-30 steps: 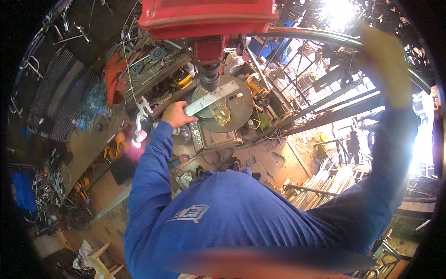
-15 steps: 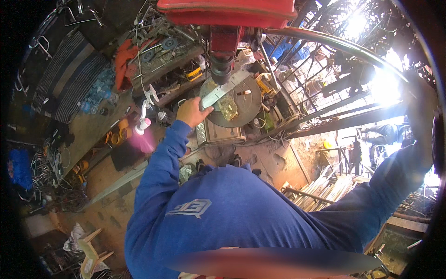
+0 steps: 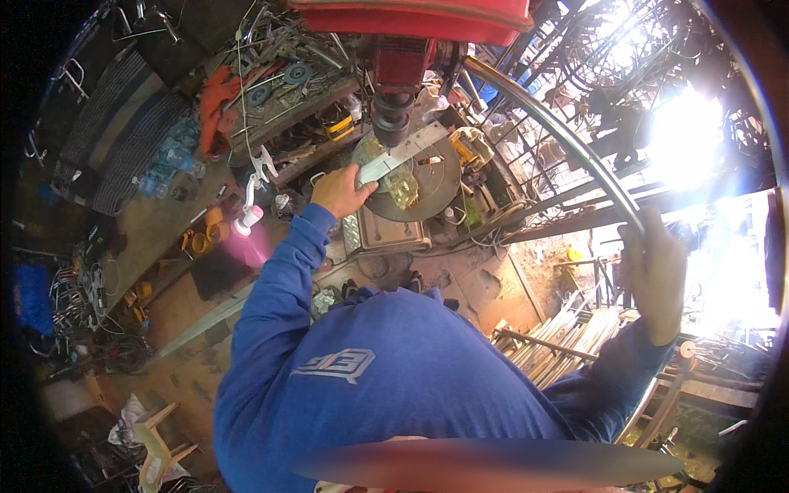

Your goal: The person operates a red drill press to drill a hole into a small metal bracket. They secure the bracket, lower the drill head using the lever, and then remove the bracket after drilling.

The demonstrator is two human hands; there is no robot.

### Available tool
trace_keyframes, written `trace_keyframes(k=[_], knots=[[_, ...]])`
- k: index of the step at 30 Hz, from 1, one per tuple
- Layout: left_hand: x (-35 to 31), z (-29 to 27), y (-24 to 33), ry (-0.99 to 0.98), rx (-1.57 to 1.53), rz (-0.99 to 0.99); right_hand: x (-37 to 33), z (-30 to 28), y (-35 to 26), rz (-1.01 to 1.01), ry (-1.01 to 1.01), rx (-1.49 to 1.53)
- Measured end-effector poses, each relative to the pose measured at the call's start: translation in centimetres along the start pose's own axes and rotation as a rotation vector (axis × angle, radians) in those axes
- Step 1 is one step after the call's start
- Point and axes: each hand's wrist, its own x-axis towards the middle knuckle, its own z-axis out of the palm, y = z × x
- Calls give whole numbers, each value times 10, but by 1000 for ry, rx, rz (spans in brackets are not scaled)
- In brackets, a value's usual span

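A red drill press (image 3: 403, 62) stands before me, its dark chuck (image 3: 392, 115) above a round metal table (image 3: 440, 185). My left hand (image 3: 339, 192) grips the near end of a flat metal bar (image 3: 419, 141), which slants across the table under the chuck. The drill bit's tip is close to the bar; whether it touches I cannot tell. Beneath the bar lies a yellowish block (image 3: 402, 188). Out to the right, my right hand (image 3: 657, 275) is closed round the end of the press's long curved metal lever (image 3: 567, 140).
A cluttered workbench (image 3: 288, 123) with tools and discs runs along the left. A clamp-on lamp (image 3: 249, 215) glows pink beside it. Thin strips (image 3: 559, 345) are piled on the floor at right. A wooden stool (image 3: 156, 448) stands at lower left.
My right hand has pulled the lever down and inward, toward my body. The chuck appears slightly lower or nearly the same. My left hand keeps its hold on the bar.
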Motion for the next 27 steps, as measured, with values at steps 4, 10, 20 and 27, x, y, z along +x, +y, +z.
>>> trace_keyframes(k=[4, 10, 20, 27], knots=[[2, -3, 1, -26, 19, -36, -8, 16, -13, 7, 18, 114], [4, -11, 2, -34, -88, -45, -10, 28, -11, -4, 73, 121], [2, -7, 0, 7, -126, -38, -10, 30, -7, 84, -156, 88], [1, -2, -2, 19, -128, -36, -9, 47, 5, 111, -199, 98]])
